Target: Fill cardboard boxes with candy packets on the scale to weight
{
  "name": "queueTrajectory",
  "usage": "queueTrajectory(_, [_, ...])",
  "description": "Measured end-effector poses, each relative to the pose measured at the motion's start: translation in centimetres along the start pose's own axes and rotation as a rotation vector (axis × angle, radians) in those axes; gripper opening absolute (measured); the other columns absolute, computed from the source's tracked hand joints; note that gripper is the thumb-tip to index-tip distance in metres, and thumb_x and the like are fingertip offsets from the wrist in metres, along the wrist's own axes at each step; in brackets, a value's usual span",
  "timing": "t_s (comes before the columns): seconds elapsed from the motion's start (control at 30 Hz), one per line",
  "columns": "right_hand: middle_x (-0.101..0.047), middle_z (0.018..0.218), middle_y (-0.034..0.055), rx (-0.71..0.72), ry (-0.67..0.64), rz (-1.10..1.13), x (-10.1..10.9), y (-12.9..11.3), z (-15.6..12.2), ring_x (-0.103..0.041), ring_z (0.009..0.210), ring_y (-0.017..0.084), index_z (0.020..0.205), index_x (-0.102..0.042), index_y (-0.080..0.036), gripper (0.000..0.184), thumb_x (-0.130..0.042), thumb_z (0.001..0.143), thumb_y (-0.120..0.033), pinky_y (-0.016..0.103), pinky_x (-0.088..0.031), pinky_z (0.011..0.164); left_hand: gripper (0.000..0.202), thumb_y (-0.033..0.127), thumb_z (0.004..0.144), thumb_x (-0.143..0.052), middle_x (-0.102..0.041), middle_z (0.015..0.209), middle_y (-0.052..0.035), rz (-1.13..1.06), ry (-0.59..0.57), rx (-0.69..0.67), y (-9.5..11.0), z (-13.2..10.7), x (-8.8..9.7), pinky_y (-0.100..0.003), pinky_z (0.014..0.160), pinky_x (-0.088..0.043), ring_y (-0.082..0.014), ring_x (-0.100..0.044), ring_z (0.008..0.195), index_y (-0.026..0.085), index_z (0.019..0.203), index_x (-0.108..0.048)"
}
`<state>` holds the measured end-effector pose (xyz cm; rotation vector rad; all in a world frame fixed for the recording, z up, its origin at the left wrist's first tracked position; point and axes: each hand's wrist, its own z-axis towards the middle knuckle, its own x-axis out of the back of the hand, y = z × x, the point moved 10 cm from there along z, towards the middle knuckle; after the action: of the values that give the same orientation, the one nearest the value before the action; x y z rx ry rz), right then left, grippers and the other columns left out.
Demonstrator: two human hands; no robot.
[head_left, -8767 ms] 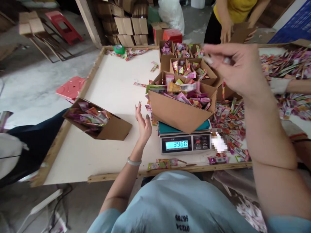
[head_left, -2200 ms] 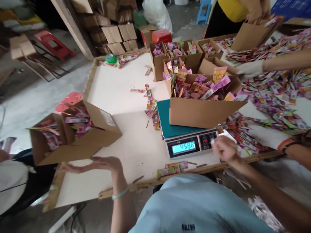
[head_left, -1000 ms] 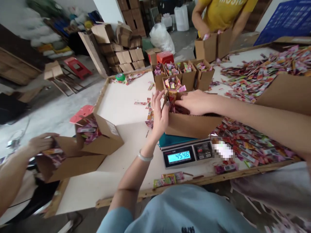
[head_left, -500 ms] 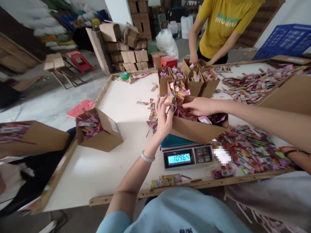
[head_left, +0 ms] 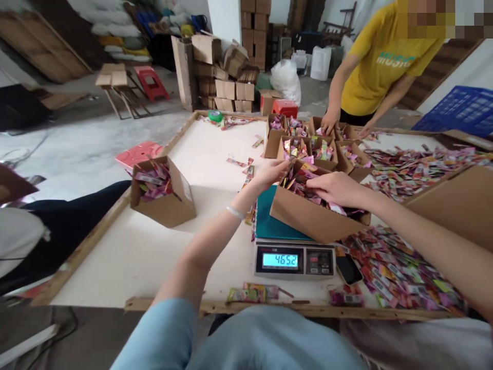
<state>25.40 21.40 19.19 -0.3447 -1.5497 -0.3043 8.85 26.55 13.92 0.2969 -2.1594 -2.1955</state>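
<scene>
An open cardboard box (head_left: 308,221) full of bright candy packets (head_left: 298,181) sits tilted on a teal-topped scale (head_left: 295,259) whose display reads 465.2. My left hand (head_left: 270,172) holds the box's far left corner, fingers closed on the rim. My right hand (head_left: 334,188) is inside the box, palm down, fingers curled into the packets.
A second packet-filled box (head_left: 165,205) stands at the left. Several small filled boxes (head_left: 308,146) line the back, where a person in a yellow shirt (head_left: 379,67) reaches in. Loose packets (head_left: 400,169) cover the right side, beside a big carton (head_left: 454,203). A phone (head_left: 348,268) lies by the scale.
My view rose and shifted left. The scale reading went from 109.6 to 465.2. My right hand pushed deeper into the box; the carton held at far left is gone from view.
</scene>
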Motion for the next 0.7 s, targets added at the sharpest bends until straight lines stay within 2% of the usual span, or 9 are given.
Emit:
queueTrajectory(0.1, [-0.074,0.108,0.0027,-0.058,0.015,-0.023,0.3,0.5,-0.3,-0.072,0.099,0.024,0.110,-0.067,-0.022,0.024,-0.053,0.100,-0.005,0.027,-0.045,0.072,0.025,0.028,0.089,-0.078,-0.055,0.062,0.0019,0.151,-0.074,-0.128,4.2,1.9,-2.0,-0.030,0.076,-0.055,-0.0119,-0.056,0.061,0.016,0.072,-0.064])
queueTrajectory(0.17, [-0.073,0.111,0.0054,-0.074,0.031,-0.056,1.1,0.4,-0.9,-0.071,0.101,0.026,0.116,-0.067,-0.021,0.019,-0.055,0.104,-0.012,0.028,-0.047,0.071,0.019,0.027,0.091,-0.075,-0.063,0.072,0.0001,0.285,-0.131,-0.390,9.0,1.0,-4.0,-0.031,0.082,-0.054,-0.0133,-0.061,0.071,0.016,0.077,-0.066])
queueTrajectory(0.23, [-0.070,0.117,0.0102,-0.091,0.032,-0.099,1.7,0.2,-1.6,-0.070,0.103,0.030,0.125,-0.066,-0.019,0.021,-0.065,0.105,-0.025,0.029,-0.048,0.070,0.013,0.027,0.090,-0.073,-0.072,0.087,-0.0037,0.527,-0.311,-0.586,11.8,-1.3,-7.2,-0.037,0.099,-0.053,-0.0190,-0.067,0.093,0.017,0.081,-0.070])
queueTrajectory(0.3, [-0.069,0.119,0.0133,-0.135,-0.029,-0.135,1.2,0.5,-2.1,-0.069,0.103,0.033,0.129,-0.066,-0.018,0.032,-0.073,0.100,-0.028,0.030,-0.049,0.069,0.011,0.027,0.087,-0.073,-0.076,0.107,-0.0083,0.815,-0.511,-0.625,11.5,-3.7,-9.6,-0.045,0.114,-0.046,-0.0264,-0.064,0.117,0.019,0.080,-0.073])
queueTrajectory(0.37, [-0.071,0.118,0.0120,-0.158,-0.122,-0.108,0.0,0.8,-2.2,-0.070,0.102,0.032,0.129,-0.066,-0.020,0.030,-0.070,0.099,-0.019,0.030,-0.049,0.069,0.012,0.029,0.087,-0.070,-0.071,0.130,-0.0124,1.016,-0.620,-0.565,9.8,-5.4,-10.0,-0.048,0.122,-0.040,-0.0308,-0.056,0.135,0.019,0.087,-0.076])
queueTrajectory(0.43, [-0.072,0.118,0.0085,-0.122,-0.163,0.001,-0.8,0.8,-2.1,-0.071,0.104,0.030,0.125,-0.068,-0.023,0.025,-0.063,0.102,-0.017,0.030,-0.049,0.072,0.028,0.037,0.091,-0.063,-0.060,0.150,-0.0149,1.092,-0.624,-0.503,8.7,-6.4,-9.3,-0.046,0.125,-0.038,-0.0306,-0.049,0.145,0.018,0.109,-0.075])
queueTrajectory(0.53, [-0.074,0.112,0.0057,-0.045,-0.065,0.200,0.5,1.2,-2.1,-0.071,0.102,0.027,0.109,-0.069,-0.022,0.013,-0.058,0.104,-0.026,0.030,-0.049,0.077,0.051,0.049,0.101,-0.043,-0.051,0.160,-0.0163,1.105,-0.605,-0.426,8.0,-7.0,-8.5,-0.043,0.128,-0.035,-0.0269,-0.045,0.151,0.016,0.135,-0.062])
queueTrajectory(0.6, [-0.074,0.103,0.0050,-0.014,0.026,0.297,2.2,1.9,-2.4,-0.071,0.093,0.025,0.101,-0.070,-0.021,0.019,-0.054,0.104,-0.032,0.030,-0.048,0.077,0.062,0.059,0.102,-0.036,-0.049,0.162,-0.0180,1.129,-0.605,-0.378,7.9,-7.0,-8.3,-0.042,0.129,-0.033,-0.0281,-0.043,0.153,0.013,0.135,-0.061])
queueTrajectory(0.7, [-0.075,0.100,0.0044,0.022,0.082,0.378,4.2,2.6,-3.2,-0.071,0.089,0.024,0.099,-0.072,-0.022,0.028,-0.053,0.102,-0.042,0.031,-0.049,0.079,0.078,0.076,0.086,-0.056,-0.044,0.165,-0.0213,1.236,-0.628,-0.365,8.1,-6.9,-8.8,-0.044,0.130,-0.031,-0.0360,-0.035,0.157,0.010,0.128,-0.065])
